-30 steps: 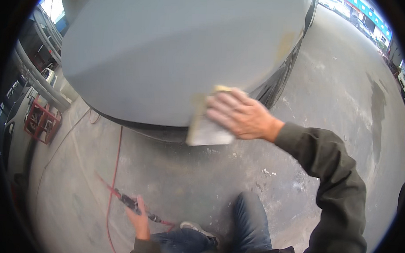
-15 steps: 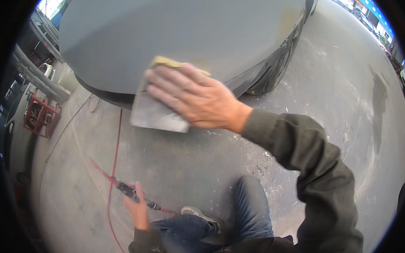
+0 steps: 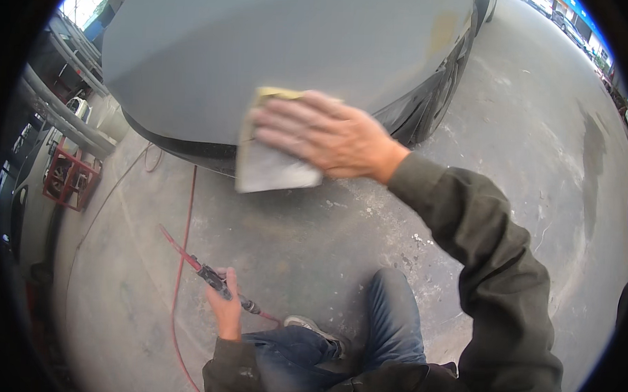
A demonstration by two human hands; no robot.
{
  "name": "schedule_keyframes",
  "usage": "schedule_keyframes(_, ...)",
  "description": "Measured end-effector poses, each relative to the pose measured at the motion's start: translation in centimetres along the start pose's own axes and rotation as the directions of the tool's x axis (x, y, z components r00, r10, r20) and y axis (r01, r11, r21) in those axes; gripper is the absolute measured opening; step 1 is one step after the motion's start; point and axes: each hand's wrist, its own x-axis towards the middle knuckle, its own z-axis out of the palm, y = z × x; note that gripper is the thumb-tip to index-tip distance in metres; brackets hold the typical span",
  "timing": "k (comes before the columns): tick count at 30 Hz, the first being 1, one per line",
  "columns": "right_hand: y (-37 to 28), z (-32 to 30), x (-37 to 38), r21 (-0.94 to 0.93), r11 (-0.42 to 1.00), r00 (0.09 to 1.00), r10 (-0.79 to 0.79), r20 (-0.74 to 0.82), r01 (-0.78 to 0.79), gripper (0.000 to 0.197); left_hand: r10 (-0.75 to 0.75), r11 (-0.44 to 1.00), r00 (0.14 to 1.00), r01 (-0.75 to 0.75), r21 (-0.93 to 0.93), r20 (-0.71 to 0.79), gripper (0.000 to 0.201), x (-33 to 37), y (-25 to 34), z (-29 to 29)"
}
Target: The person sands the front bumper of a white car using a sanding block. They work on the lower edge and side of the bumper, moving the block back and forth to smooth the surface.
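My right hand (image 3: 340, 136) lies with its fingers spread flat over a pale sheet (image 3: 277, 170), holding it against the lower part of a matte grey car panel (image 3: 278, 43). The sheet has a yellowish upper edge and hangs past the panel's dark lower trim; whether it is cloth or abrasive paper I cannot tell. Low in the view, my left hand (image 3: 223, 307) is closed around a black air blow gun (image 3: 217, 281) with a red tube at its front. This gun is held away from the panel, above the floor.
Red hose (image 3: 176, 309) runs over the grey concrete floor (image 3: 131, 279) beside my left hand. A red metal crate (image 3: 71, 179) stands at the left, near curved grey parts on a rack (image 3: 61, 118). Dark trim and a wheel area (image 3: 435, 96) border the panel's right side.
My right hand and the sheet have slid right and slightly up along the panel. The left hand with the blow gun has shifted a little right. The whole view has also moved slightly.
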Motion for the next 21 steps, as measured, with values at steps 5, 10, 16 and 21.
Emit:
schedule_keyframes(5, 3.5, -0.4, -15.4, 0.349, 0.809, 0.879, 0.409, 0.244, -0.473, 0.076, 0.0, 0.997, 0.996, -0.006, -0.08, -0.084, 0.015, -0.8, -1.2, -0.8)
schedule_keyframes(10, -2.8, -8.9, -23.2, 0.383, 0.616, 0.724, 0.61, 0.322, -0.689, 0.072, 0.172, 0.985, 0.985, -0.173, 0.026, 0.024, 0.019, -1.7, -1.3, -0.7)
schedule_keyframes(16, -16.0, -17.0, -30.7, 0.366, -0.129, 0.142, 0.764, 0.629, -0.922, 0.038, 0.191, 0.96, 0.955, -0.23, 0.159, 0.226, 0.031, -7.7, 0.7, 6.4)
schedule_keyframes(21, -20.6, -21.9, -33.1, 0.179, -0.573, -0.338, 0.676, 0.655, -0.8, 0.045, 0.154, 0.945, 0.904, -0.253, 0.209, 0.4, 0.036, -11.4, 6.3, 11.4)
